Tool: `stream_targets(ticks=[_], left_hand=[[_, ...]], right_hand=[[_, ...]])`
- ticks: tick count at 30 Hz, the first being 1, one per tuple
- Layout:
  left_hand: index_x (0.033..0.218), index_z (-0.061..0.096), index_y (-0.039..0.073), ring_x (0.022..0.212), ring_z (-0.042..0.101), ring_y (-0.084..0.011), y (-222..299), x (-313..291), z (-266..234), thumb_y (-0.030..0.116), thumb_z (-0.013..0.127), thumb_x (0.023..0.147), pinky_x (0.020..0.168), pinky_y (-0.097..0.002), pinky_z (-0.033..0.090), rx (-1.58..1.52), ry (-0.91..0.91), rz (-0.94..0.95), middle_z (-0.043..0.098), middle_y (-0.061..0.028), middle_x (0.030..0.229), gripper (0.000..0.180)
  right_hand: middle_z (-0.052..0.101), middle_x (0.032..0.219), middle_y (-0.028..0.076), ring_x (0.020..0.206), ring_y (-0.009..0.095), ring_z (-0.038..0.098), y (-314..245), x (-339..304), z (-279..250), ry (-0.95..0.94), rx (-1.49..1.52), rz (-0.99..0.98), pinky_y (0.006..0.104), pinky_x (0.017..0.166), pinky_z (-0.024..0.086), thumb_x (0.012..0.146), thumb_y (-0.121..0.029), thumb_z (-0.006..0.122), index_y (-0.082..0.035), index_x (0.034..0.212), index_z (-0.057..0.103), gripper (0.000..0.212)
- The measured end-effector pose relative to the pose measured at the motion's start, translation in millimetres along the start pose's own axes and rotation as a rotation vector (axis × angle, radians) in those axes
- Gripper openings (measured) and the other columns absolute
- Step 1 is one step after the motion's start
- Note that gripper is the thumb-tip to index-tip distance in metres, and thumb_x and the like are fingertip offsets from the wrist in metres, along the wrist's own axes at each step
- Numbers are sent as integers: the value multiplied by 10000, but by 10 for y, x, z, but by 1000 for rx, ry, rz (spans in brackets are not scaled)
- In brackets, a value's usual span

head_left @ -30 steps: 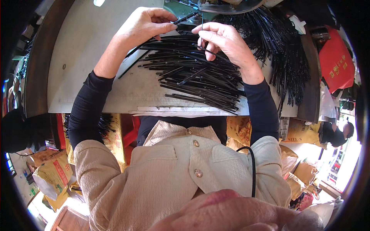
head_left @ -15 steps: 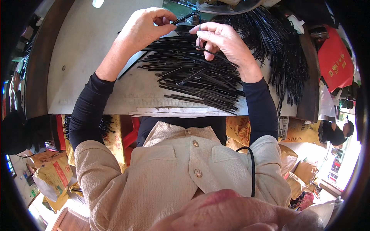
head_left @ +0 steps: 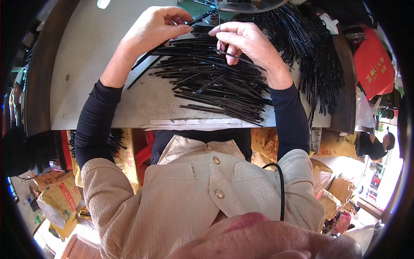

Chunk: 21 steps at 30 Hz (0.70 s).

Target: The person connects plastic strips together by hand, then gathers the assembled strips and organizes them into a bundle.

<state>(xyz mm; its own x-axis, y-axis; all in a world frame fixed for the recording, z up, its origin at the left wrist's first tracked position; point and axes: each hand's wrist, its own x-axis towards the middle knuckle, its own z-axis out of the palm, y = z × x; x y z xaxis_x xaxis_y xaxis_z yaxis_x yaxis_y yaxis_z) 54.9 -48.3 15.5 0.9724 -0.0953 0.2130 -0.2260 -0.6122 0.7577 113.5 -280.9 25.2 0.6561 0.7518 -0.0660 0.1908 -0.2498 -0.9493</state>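
Observation:
Pinched between the thumb and fingers of my left hand (head_left: 157,30) is a narrow black strip (head_left: 201,18). Its far end reaches a small metal part (head_left: 211,19) of a green-based machine at the table's far side. My right hand (head_left: 248,41) is just to the right, thumb and forefinger nearly together beside a thin upright rod (head_left: 220,22); whether they touch it I cannot tell. Another black strip (head_left: 246,60) lies across the lower fingers of that hand, which curl around it. Under both hands spreads a loose pile of black strips (head_left: 224,86) with small holes at their ends.
A dense bundle of black strips (head_left: 321,77) hangs over the table's right side. The pale tabletop (head_left: 86,86) has a dark raised edge (head_left: 39,86) at left. Red paper (head_left: 373,64) is at far right; yellow sacks (head_left: 62,200) stand below.
A black strip's tail now shows slanting below my left palm, where it was not seen before. Both hands stay near the machine, and the whole view has shifted slightly.

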Motion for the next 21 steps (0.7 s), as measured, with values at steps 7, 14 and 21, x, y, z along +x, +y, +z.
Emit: stream_targets(ticks=[7,14,21], left_hand=[[1044,629,0,598,518,-59,7,1,-14,170,668,823,479,-187,432,-56,-32,-21,611,-30,728,282],[1001,651,-6,459,490,-57,6,-6,-44,242,660,843,434,-184,394,-178,-144,-132,580,-34,646,295],[816,672,21,405,467,-56,42,-30,-51,312,627,861,408,-175,364,-363,-238,-181,537,-26,568,298]], right_hand=[[582,715,67,538,126,632,9,-2,-16,-5,12,19,202,471,513,887,-189,544,30,1072,614,295],[597,733,73,535,124,626,55,9,-22,-43,125,27,201,466,508,881,-211,570,30,1078,609,315],[615,773,90,539,106,609,-11,-24,36,-65,176,34,199,477,500,900,-226,559,29,1103,592,327]])
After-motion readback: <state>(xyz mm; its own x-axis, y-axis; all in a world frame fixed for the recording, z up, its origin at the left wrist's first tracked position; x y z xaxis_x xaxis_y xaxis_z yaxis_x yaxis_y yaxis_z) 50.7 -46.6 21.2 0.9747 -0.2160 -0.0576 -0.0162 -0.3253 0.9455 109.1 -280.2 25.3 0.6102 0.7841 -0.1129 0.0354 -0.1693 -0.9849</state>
